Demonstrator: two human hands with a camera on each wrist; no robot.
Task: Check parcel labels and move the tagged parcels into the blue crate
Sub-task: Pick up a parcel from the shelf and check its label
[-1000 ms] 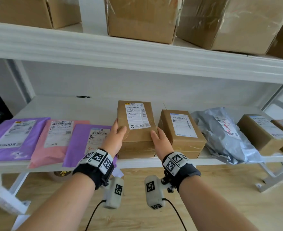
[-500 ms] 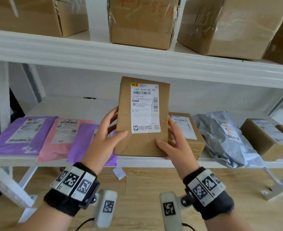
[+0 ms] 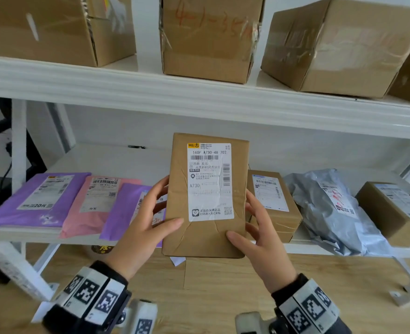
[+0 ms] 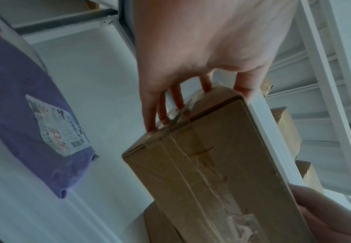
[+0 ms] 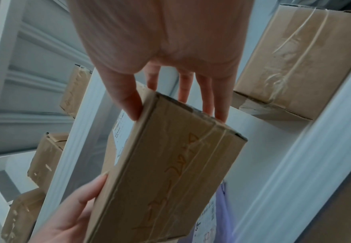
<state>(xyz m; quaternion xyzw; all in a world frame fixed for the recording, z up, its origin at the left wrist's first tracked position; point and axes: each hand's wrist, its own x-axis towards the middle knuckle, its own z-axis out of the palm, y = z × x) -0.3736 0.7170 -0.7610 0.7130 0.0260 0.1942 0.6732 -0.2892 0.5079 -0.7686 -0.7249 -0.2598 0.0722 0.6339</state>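
Observation:
A flat brown cardboard parcel (image 3: 206, 196) with a white shipping label (image 3: 210, 182) is held upright in front of the lower shelf, label side facing me. My left hand (image 3: 148, 225) grips its left edge, thumb on the front, fingers behind. My right hand (image 3: 259, 237) grips the right edge the same way. In the left wrist view the left hand (image 4: 191, 82) holds the parcel (image 4: 222, 172) by its end, and orange handwriting shows on its taped side. In the right wrist view the right hand (image 5: 170, 82) pinches the parcel (image 5: 166, 172). No blue crate is in view.
On the lower shelf (image 3: 102, 160) lie purple (image 3: 35, 198) and pink (image 3: 98, 203) mailers at left, a brown box (image 3: 271, 201), a grey bag (image 3: 331, 208) and more boxes (image 3: 392, 208) at right. Large cartons (image 3: 208, 37) stand on the upper shelf. Wooden floor lies below.
Both hands have lifted the brown parcel off the lower shelf and tipped it upright toward me; it now sits closer, with its label facing me.

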